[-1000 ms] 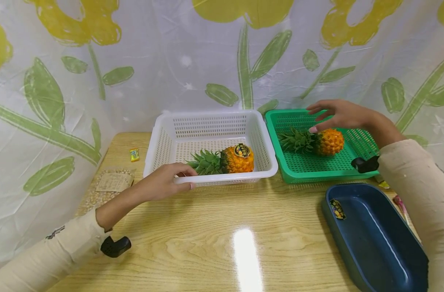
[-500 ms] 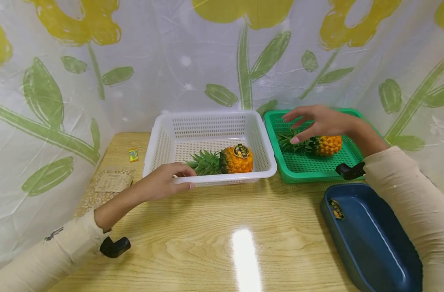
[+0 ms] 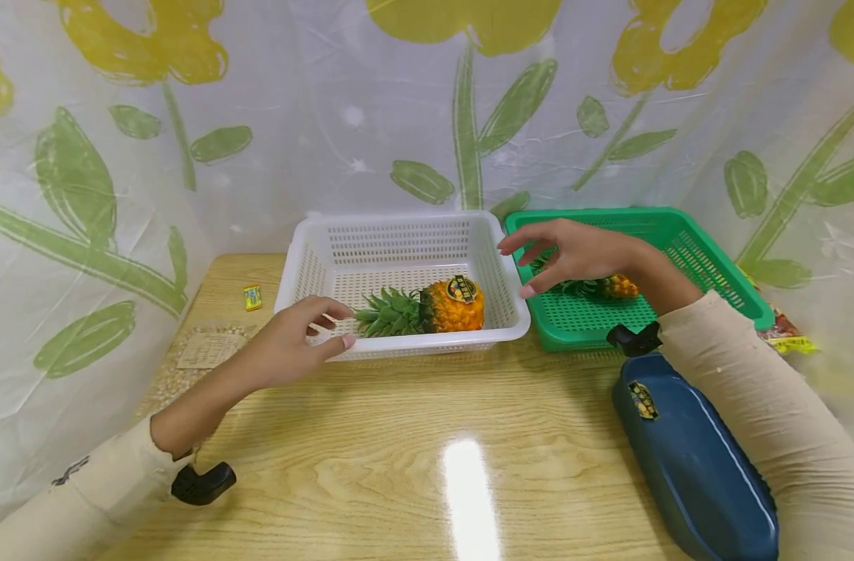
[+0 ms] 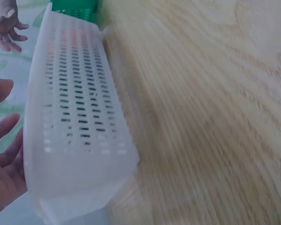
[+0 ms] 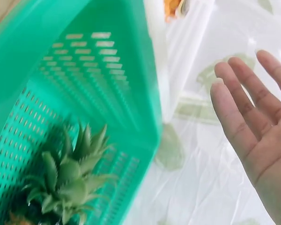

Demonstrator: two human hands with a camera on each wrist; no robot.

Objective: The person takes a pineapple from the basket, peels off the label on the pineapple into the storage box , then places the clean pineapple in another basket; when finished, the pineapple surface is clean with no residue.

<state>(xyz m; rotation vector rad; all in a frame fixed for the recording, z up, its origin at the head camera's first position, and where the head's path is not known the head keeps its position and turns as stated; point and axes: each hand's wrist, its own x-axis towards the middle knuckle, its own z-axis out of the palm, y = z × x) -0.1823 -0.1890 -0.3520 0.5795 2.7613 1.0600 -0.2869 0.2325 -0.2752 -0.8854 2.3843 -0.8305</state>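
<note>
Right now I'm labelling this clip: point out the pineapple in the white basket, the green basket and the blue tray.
pineapple (image 3: pixel 453 305), head view, on its orange body.
green basket (image 3: pixel 587 341), head view, on its near rim.
blue tray (image 3: pixel 686 460), head view, on its inner floor.

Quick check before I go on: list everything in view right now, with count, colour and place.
White basket: one, table centre-back.
Pineapple in white basket: one, orange, green crown, dark sticker, lying on its side.
Green basket: one, right of the white one.
Pineapple in green basket: one, orange, partly hidden by the right hand.
Blue tray: one, dark, front right.
Yellow packet: one, small, back left.
Bag of kernels: one, pale, left edge.
Table: one, light wood.
Left hand: open, at white basket's front rim.
Right hand: open, above green basket's left edge.
</note>
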